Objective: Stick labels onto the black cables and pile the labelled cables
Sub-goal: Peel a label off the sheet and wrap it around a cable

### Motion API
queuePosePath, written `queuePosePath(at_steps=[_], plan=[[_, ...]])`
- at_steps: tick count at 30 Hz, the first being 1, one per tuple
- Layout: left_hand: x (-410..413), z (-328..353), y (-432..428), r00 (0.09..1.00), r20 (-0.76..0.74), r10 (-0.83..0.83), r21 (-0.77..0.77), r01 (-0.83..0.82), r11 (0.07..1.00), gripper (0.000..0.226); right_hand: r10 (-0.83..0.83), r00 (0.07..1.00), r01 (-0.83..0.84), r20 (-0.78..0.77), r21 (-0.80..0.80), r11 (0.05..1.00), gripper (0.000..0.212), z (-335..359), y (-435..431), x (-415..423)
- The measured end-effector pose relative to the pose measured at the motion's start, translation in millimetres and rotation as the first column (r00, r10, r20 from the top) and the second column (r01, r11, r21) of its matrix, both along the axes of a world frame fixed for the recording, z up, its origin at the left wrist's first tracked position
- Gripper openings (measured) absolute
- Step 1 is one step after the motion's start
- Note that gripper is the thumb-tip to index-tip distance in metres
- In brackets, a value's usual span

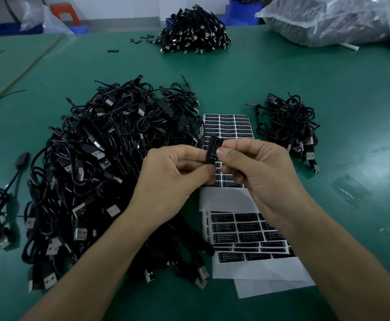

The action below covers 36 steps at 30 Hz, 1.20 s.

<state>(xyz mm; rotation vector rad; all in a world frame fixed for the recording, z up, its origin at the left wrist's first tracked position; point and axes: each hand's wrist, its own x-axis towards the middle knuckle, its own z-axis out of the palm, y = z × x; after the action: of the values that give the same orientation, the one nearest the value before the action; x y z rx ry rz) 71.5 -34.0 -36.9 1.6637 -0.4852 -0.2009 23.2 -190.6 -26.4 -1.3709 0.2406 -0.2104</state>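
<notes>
A: Holding what, just now?

B: Pinching a small black block [217, 142] of a cable, up over the label sheet [226, 126]. Gripping its lower end with thumb and forefinger of the curled left hand [175, 179]. Pressing on its face with the thumb of the right hand [256, 167], with the other fingers curled in behind.

A: Labelled yet?

B: Looks so. Showing a black label [213, 156] with white print down the face. Probably smoothing it flat. Hard to tell whether stuck down at the edges.

A: And the finished ones?

B: Judging by the layout, dropped onto the small pile [289, 128] to the right of the sheet, on the green table [351, 89]. Only a modest lot there.

A: Left to do?

B: Plenty. Guessing at the big heap [96, 170] on the left as the unlabelled stock, lying under the left forearm and over the sheet's left edge. Also a far pile [194, 31] at the back and a stuffed plastic bag [337, 19] at the far right. Cannot say labelled or not.

A: Enough labels?

B: Seems so. Bare white backing at the near end of that sheet, but more sheets [247, 235] fanned out below the right wrist, mostly full.

A: Early days, then?

B: Early, going by the pile sizes. Next, likely: setting this one on the right-hand pile, then reaching left for another.
</notes>
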Motion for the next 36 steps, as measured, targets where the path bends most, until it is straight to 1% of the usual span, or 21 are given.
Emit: queuePosePath(at_steps=[5,11,16,25,36], plan=[[-0.6,-0.3,-0.2,1.000,-0.003,0.002,-0.003,-0.002,1.000,0.017,0.002,1.000,-0.002,0.013,-0.038,0.999,0.012,1.1,0.4,-0.2],[-0.1,-2.4,-0.2,1.000,0.011,0.007,0.023,-0.007,1.000,0.021,-0.033,0.999,0.034,0.014,-0.082,0.996,0.017,-1.0,2.5,0.2],[0.0,-2.1,-0.1,1.000,0.010,0.008,0.033,-0.008,0.999,0.019,-0.029,0.998,0.033,0.047,-0.095,0.995,0.013,-1.8,3.8,0.4],[-0.8,-0.1,-0.8,1.000,0.012,0.015,0.048,-0.016,0.999,0.012,-0.064,0.997,0.070,0.051,-0.132,0.989,0.010,-4.5,5.3,1.2],[-1.1,-0.5,-0.9,1.000,-0.006,0.009,0.033,-0.008,0.999,0.012,-0.090,0.996,0.091,0.021,-0.124,0.988,0.010,-4.5,7.8,0.6]])
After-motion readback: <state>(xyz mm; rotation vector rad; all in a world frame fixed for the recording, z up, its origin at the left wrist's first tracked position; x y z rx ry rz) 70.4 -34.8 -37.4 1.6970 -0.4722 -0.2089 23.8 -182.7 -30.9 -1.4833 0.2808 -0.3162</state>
